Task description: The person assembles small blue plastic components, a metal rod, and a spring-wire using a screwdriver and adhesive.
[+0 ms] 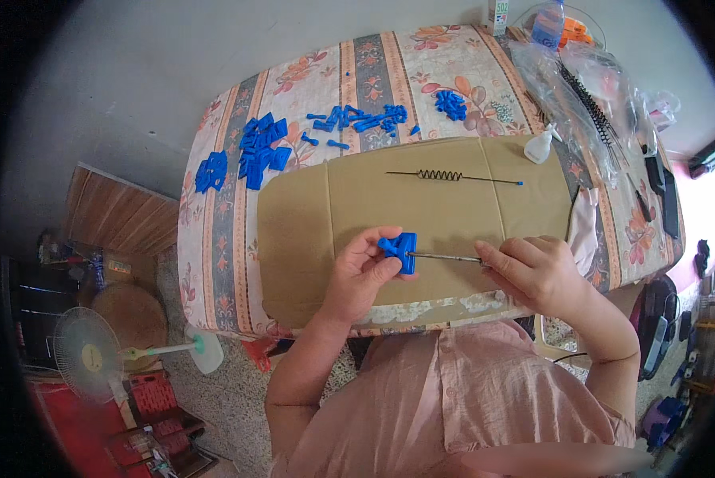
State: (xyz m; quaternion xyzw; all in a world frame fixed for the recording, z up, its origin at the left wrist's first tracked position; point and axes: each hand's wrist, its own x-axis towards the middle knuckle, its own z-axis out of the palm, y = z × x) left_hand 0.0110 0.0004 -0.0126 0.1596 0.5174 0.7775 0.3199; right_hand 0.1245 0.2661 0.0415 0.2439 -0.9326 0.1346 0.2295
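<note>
Over the near edge of the tan cardboard sheet [453,179], both hands work close together, just above the counter [357,72].

Left hand [361,271]: fingers pinched on a small blue plastic block [401,251], thumb on top, the other fingers curled beneath. Block held off the cardboard, its open face turned toward the right hand.

Right hand [532,271]: fingers clenched around the far end of a thin metal rod [445,256]. Rod's long axis runs nearly level, left to right across the view, its left tip meeting the right face of the block. Whether the tip is already seated in a hole or only touching cannot be told at this size.

Key relation: block lies directly left of the right fingers, in line with the rod's axis. Hands are near but apart; the rod bridges the gap between them. Right hand governs the rod's line, left hand only steadies the block.

Further out on the cardboard, well apart from both hands: a second thin rod with a coiled spring [441,174] around its middle and a blue tip at its right end, lying roughly parallel to the held rod.

Beyond, on the flowered cloth: a scatter of loose blue plastic parts [357,119], a stack of flat blue pieces [262,147] at left, clear plastic bags [580,88] at right.
</note>
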